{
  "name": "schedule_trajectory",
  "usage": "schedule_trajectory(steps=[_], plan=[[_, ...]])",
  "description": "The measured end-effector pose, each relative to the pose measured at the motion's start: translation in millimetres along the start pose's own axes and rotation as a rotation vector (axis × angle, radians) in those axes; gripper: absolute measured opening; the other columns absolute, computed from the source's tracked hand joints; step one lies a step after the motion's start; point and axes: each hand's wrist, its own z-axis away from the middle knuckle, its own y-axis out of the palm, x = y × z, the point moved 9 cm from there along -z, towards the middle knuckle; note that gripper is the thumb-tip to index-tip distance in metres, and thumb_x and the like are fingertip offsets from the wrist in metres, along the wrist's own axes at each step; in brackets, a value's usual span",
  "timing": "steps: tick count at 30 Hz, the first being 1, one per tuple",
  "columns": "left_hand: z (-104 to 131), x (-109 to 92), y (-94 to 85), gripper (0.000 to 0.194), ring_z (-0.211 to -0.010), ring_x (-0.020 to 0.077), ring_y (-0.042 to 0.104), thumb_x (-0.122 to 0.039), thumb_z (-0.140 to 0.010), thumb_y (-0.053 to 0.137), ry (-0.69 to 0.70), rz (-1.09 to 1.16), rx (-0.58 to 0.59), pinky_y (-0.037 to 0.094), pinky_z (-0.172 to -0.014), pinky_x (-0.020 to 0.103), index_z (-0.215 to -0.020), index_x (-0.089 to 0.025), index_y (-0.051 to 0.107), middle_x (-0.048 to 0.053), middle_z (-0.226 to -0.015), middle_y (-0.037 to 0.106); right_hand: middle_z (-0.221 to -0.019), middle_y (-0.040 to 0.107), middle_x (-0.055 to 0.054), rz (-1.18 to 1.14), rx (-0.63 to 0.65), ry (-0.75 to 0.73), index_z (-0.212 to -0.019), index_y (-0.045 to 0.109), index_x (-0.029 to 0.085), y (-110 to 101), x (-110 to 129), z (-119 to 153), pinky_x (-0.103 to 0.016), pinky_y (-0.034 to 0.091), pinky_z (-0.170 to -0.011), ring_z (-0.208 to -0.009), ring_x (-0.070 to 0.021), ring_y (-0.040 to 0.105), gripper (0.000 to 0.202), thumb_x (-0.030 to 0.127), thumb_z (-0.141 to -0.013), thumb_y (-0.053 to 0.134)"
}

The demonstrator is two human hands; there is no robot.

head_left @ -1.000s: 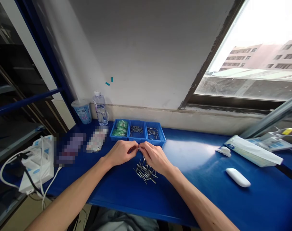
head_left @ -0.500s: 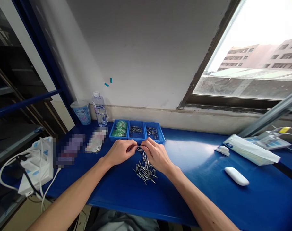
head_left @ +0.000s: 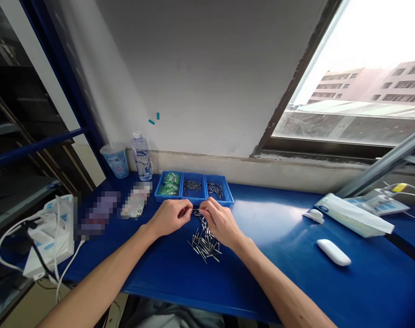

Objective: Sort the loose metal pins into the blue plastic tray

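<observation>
- just in front of a row of three open blue plastic bins, a person's two bare hands are meeting around a slim silver metal pin.
- the left hand is pinching one end between thumb and fingers, and the right hand is pinching the other; both grips are looking closed on the pin, though the fingers are hiding the exact contact.
- the pin is bridging the small gap between the hands, seemingly raised off the glossy blue tabletop.
- beside the right hand, a loose heap of silver metal pins is sprawling over the tabletop, its far end trailing close to the held pin.
- beyond the hands, the left bin is holding green-and-white packets, while the middle bin and the right bin are holding more metal pins.
- so thin and smooth a piece is offering little to grip: uneven pressure or a twist could be sending it rolling out of the fingertips.
- if it is dropping, it could be vanishing among the similar pins below.
- because the right hand is hanging so near the heap, a low sweep could be scattering loose pins.
</observation>
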Motion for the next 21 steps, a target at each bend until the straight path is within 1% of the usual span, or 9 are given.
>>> schedule_trajectory(steps=[3, 5, 9, 15, 18, 21], plan=[[0.5, -4.6, 3.6, 0.013, -0.064, 0.014, 0.059, -0.022, -0.098, 0.054, 0.025, 0.0, 0.024, 0.041, -0.064, 0.025, -0.089, -0.019, 0.064, -0.001, -0.072, 0.064, -0.098, 0.065, -0.005, 0.002, 0.035, 0.001, -0.101, 0.058, 0.021, 6.6, 3.5, -0.3, -0.027, 0.038, -0.059, -0.069, -0.0141, 0.06, 0.026, 0.025, -0.113, 0.035], [1.0, -7.3, 7.6, 0.012, -0.065, 0.0142, 0.059, -0.02, -0.096, 0.055, 0.043, -0.005, 0.051, 0.04, -0.064, 0.025, -0.088, -0.019, 0.063, -0.001, -0.072, 0.063, -0.094, 0.064, -0.004, 0.001, 0.06, 0.009, -0.097, 0.058, 0.021, 13.1, 4.2, -0.2, -0.027, 0.037, -0.059, -0.069, -0.014, 0.06, 0.028, 0.025, -0.113, 0.035], [1.0, -6.0, 12.7, 0.012, -0.066, 0.0142, 0.059, -0.02, -0.096, 0.055, 0.042, -0.013, 0.079, 0.04, -0.064, 0.025, -0.088, -0.02, 0.063, -0.002, -0.074, 0.064, -0.089, 0.064, -0.003, -0.029, 0.074, 0.01, -0.095, 0.059, 0.022, 22.3, 2.5, -0.1, -0.026, 0.038, -0.059, -0.07, -0.0147, 0.06, 0.03, 0.026, -0.113, 0.035], [-1.2, 5.9, 8.4, 0.016, -0.063, 0.0134, 0.057, -0.027, -0.1, 0.054, -0.022, 0.017, 0.055, 0.04, -0.063, 0.025, -0.09, -0.02, 0.065, -0.002, -0.072, 0.064, -0.099, 0.066, -0.005, -0.088, -0.009, 0.048, -0.099, 0.06, 0.023, 10.9, -8.5, -2.1, -0.027, 0.044, -0.065, -0.075, -0.0162, 0.062, 0.021, 0.026, -0.111, 0.042], [-1.4, 7.2, 5.0, 0.018, -0.063, 0.0136, 0.057, -0.029, -0.101, 0.054, -0.03, 0.018, 0.041, 0.041, -0.063, 0.025, -0.091, -0.02, 0.065, -0.002, -0.072, 0.064, -0.101, 0.066, -0.005, -0.088, -0.037, 0.051, -0.1, 0.059, 0.023, 3.9, -12.0, -2.3, -0.027, 0.046, -0.066, -0.075, -0.0164, 0.062, 0.02, 0.026, -0.111, 0.042], [-0.5, 4.9, 4.6, 0.015, -0.064, 0.0134, 0.058, -0.026, -0.1, 0.054, -0.022, 0.017, 0.042, 0.04, -0.064, 0.025, -0.091, -0.02, 0.064, -0.002, -0.073, 0.064, -0.101, 0.066, -0.006, -0.1, -0.044, 0.037, -0.1, 0.058, 0.023, 2.5, -10.3, -1.8, -0.028, 0.046, -0.068, -0.076, -0.0169, 0.062, 0.02, 0.026, -0.111, 0.041]])
